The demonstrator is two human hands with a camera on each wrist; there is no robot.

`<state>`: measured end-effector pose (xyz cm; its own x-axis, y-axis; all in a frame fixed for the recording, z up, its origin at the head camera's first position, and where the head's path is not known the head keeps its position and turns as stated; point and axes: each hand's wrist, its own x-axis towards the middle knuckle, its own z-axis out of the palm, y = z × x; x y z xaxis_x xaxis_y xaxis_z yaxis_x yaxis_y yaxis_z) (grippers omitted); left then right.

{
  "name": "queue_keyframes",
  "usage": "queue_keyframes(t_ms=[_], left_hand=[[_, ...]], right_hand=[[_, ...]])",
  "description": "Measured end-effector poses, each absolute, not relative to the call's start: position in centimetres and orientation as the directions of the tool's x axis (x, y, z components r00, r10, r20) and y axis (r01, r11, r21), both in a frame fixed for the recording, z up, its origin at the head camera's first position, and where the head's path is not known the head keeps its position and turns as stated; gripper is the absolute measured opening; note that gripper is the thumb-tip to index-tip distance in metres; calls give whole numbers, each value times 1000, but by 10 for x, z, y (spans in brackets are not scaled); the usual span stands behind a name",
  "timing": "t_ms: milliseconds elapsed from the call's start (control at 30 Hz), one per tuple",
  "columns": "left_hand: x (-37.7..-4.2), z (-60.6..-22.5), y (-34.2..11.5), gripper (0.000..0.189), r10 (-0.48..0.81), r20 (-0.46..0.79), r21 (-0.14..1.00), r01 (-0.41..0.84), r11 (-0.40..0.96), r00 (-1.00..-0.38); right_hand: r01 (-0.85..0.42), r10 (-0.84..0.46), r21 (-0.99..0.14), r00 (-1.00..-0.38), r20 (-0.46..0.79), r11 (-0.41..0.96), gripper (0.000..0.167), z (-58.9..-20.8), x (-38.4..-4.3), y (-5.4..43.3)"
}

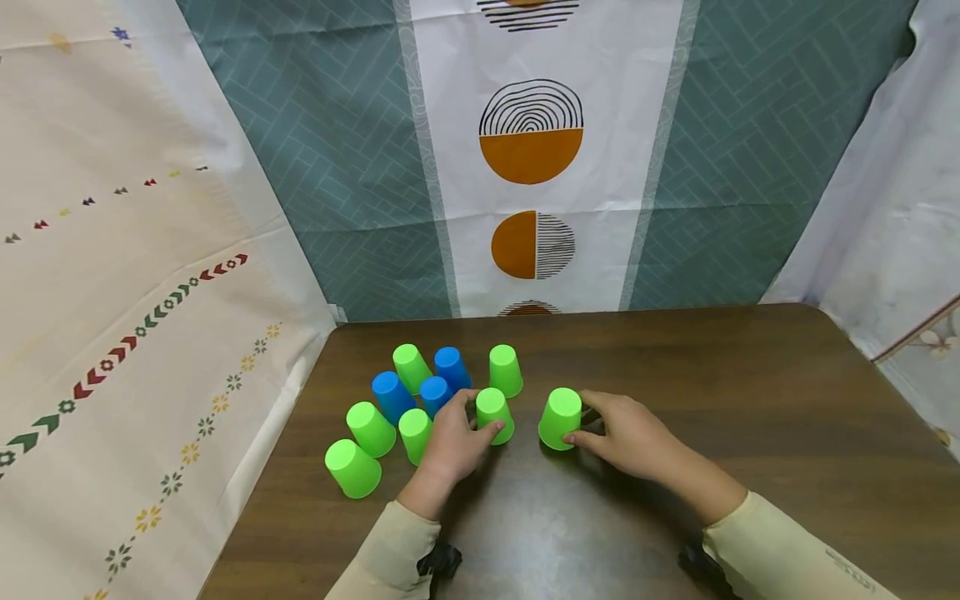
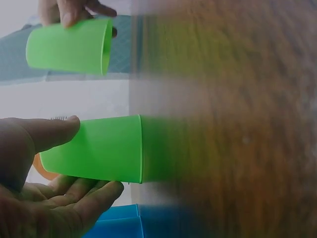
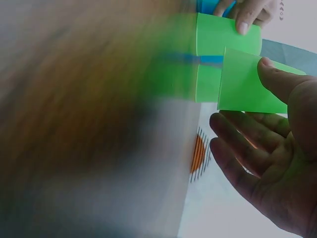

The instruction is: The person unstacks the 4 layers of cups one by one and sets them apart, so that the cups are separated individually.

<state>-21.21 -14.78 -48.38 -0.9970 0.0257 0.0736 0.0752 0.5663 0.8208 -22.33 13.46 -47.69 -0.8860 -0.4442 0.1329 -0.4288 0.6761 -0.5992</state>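
Toward the middle of the table, my left hand [image 1: 457, 442] holds an upside-down green cup [image 1: 495, 417] between thumb and fingers. Its rim rests on the tabletop in the left wrist view. To the right, another upside-down green cup [image 1: 560, 419] is pinched by my right hand [image 1: 626, 433]. In the right wrist view this cup [image 3: 250, 84] hangs slightly above the table, thumb on one side and fingers on the other. A gap separates the two held cups. Just behind the left-hand cup stands a green cup [image 1: 506, 371], and a blue cup [image 1: 435, 396] is close beside my left fingers.
More upside-down cups stand in a cluster on the left: a blue cup [image 1: 393, 397], a green cup [image 1: 371, 429], a green cup [image 1: 352, 469] and others. The brown wooden table [image 1: 750, 400] extends right. A patterned cloth [image 1: 528, 183] hangs behind its back edge.
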Motion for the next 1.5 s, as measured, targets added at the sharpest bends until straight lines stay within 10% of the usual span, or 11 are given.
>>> queue_keyframes(t_ms=[1500], left_hand=[[-214,-487,-148,50,39,73,818,83,569,-997]], right_hand=[[-426,-471,-543,-880,63,723,63,-491,-250,94]])
